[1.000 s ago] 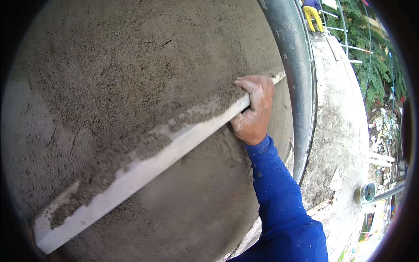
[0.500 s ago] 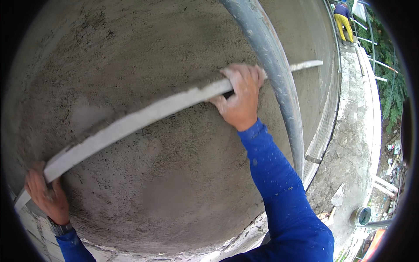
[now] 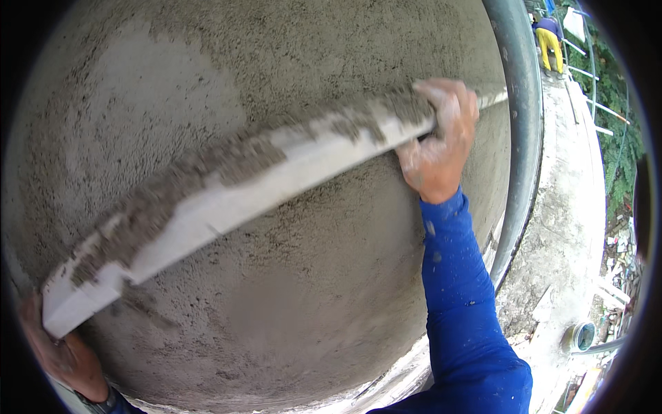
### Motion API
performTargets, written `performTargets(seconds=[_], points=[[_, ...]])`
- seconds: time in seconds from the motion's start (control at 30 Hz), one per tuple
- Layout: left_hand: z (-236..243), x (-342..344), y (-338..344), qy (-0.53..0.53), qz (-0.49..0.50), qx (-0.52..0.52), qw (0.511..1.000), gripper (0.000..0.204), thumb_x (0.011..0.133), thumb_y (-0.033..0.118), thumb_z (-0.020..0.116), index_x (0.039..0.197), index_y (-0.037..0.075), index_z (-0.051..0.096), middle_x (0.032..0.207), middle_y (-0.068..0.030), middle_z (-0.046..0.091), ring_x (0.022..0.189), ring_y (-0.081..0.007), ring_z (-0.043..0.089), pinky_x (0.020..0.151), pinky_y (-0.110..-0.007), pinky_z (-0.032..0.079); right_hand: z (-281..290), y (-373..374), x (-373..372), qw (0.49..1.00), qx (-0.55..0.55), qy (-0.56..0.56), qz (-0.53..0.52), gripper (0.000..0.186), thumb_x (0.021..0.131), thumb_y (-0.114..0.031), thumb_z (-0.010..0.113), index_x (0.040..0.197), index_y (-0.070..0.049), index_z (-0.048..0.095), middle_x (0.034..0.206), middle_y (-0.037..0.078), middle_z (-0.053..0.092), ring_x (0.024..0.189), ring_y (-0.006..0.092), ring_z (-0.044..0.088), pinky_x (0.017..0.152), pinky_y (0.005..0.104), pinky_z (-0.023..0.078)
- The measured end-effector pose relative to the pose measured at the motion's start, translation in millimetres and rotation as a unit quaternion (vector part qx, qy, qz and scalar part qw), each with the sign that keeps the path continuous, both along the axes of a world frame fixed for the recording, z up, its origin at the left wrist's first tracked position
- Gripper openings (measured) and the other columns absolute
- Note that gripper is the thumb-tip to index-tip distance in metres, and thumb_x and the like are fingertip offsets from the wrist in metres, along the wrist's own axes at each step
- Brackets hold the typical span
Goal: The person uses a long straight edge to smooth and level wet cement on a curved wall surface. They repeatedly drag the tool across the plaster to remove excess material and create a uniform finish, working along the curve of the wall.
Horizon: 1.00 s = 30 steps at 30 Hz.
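Observation:
A long pale straightedge (image 3: 276, 183) lies slanted across a wet grey plastered wall (image 3: 289, 62), its upper edge heaped with scraped mortar. My right hand (image 3: 441, 141), smeared with cement, grips the bar near its upper right end, my blue sleeve running down to the lower edge. My left hand (image 3: 58, 355) holds the bar's lower left end at the picture's bottom left corner, partly hidden by the bar and the dark rim.
A thick grey pipe (image 3: 524, 124) runs down the wall's right side. Beyond it lies a rough concrete ledge (image 3: 569, 207) with a small round container (image 3: 583, 336). A person in yellow trousers (image 3: 549, 43) stands far off at the top right, near railings and greenery.
The straightedge has come much closer to the camera and now carries a thick line of mortar on top. My right hand shifted right, toward the pipe.

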<state>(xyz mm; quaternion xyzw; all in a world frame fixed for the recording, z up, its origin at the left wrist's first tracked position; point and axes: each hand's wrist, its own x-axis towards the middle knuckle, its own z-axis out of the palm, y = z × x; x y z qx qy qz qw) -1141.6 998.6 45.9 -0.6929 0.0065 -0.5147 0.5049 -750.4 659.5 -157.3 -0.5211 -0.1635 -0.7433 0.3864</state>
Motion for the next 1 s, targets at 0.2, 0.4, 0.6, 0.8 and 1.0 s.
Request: performTargets(seconds=[0.2,0.4,0.6,0.8,1.0], points=[[-113,-15,-4,0.066,-0.072,-0.059,0.993,0.056,0.108,0.037,0.021,0.097,0.004,0.064,0.095,-0.0188,0.065,0.081,-0.0283,0.059,0.074,-0.043,0.045,-143,23,-67,0.989,-0.059,0.122,0.063,0.051,0.07,-0.04,0.074,0.108,-0.006,0.064,0.104,0.013,0.063,0.098,0.0336,0.059,0.095,0.0521,0.037],[-123,-44,-48,0.148,-0.008,-0.168,0.975,0.031,0.067,0.012,0.059,0.097,0.003,0.063,0.099,-0.0138,0.064,0.092,-0.0344,0.058,0.089,-0.048,0.039,-189,38,-98,0.964,-0.086,0.202,0.151,0.046,0.064,-0.03,0.074,0.102,-0.006,0.065,0.105,0.012,0.063,0.103,0.0332,0.057,0.1,0.0555,0.034],[72,15,-48,0.043,-0.069,-0.021,0.996,0.039,0.074,0.013,0.075,0.109,0.002,0.062,0.108,-0.015,0.063,0.102,-0.0362,0.057,0.097,-0.047,0.04,29,18,-50,0.995,-0.028,0.092,0.038,0.068,0.071,-0.066,0.076,0.1,-0.005,0.066,0.102,0.013,0.063,0.104,0.0335,0.057,0.098,0.051,0.035],[191,23,-47,-0.032,-0.02,0.102,0.994,0.045,0.086,0.034,0.076,0.116,0.002,0.064,0.111,-0.0163,0.065,0.103,-0.037,0.061,0.092,-0.042,0.046,175,-7,-11,0.999,-0.044,0.025,-0.019,0.061,0.074,-0.057,0.077,0.104,-0.006,0.067,0.096,0.011,0.066,0.094,0.0318,0.06,0.087,0.0447,0.043],[110,41,-62,-0.012,0.017,0.047,0.999,0.043,0.088,0.036,0.074,0.114,0.004,0.064,0.106,-0.0133,0.065,0.099,-0.0341,0.062,0.09,-0.042,0.046,88,-2,4,0.999,-0.02,0.043,-0.007,0.057,0.078,-0.054,0.077,0.106,-0.006,0.067,0.102,0.012,0.065,0.099,0.0322,0.06,0.09,0.0432,0.045]])
